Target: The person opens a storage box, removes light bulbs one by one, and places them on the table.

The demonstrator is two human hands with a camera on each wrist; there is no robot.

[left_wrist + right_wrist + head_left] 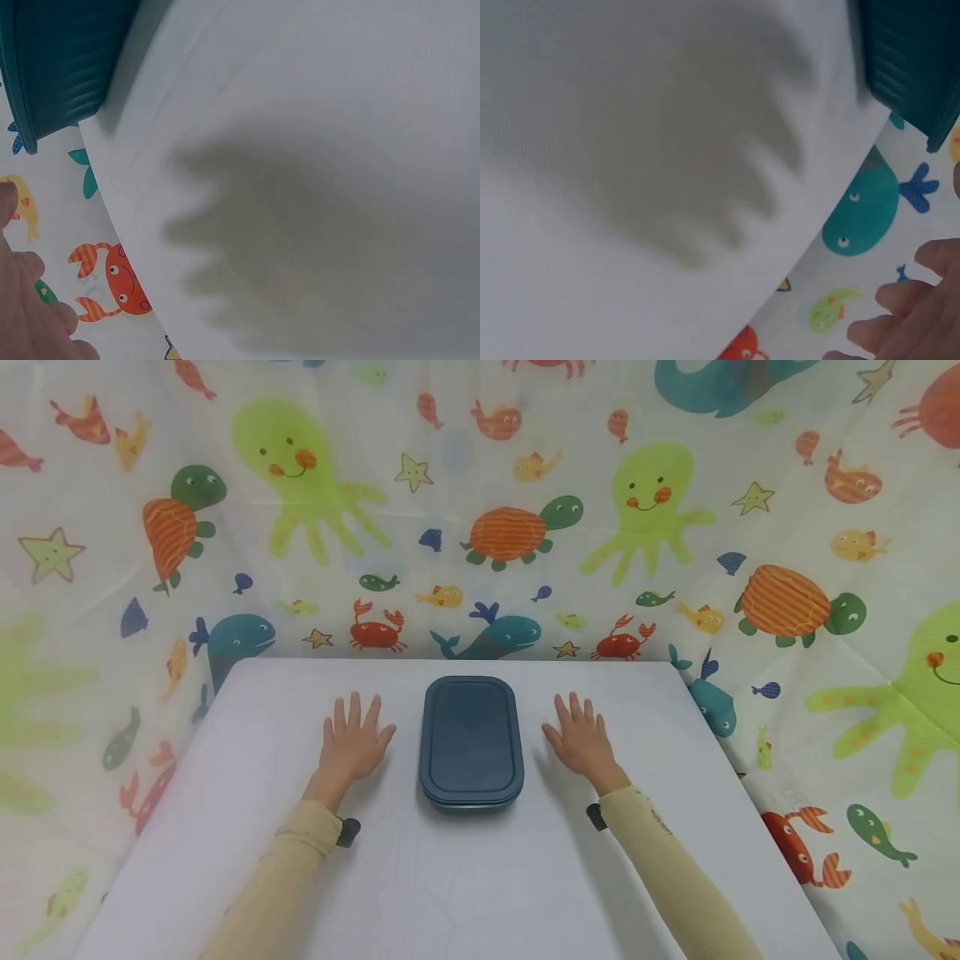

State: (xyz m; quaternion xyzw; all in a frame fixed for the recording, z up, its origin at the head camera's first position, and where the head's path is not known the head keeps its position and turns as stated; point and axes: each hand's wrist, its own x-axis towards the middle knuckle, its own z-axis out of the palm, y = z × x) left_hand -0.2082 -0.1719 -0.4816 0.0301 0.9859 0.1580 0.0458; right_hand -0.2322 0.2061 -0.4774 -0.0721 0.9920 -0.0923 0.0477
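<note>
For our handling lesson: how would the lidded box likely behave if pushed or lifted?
The box is probably stiff, given its straight, ribbed walls. Its broad, flat-sided shape suggests it would slide across the table rather than roll or tip. The smooth-looking lid may be slightly slippery.

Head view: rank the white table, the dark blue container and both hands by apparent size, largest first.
1. White table
2. Dark blue container
3. Left hand and right hand: they look too alike to rank against each other.
</note>
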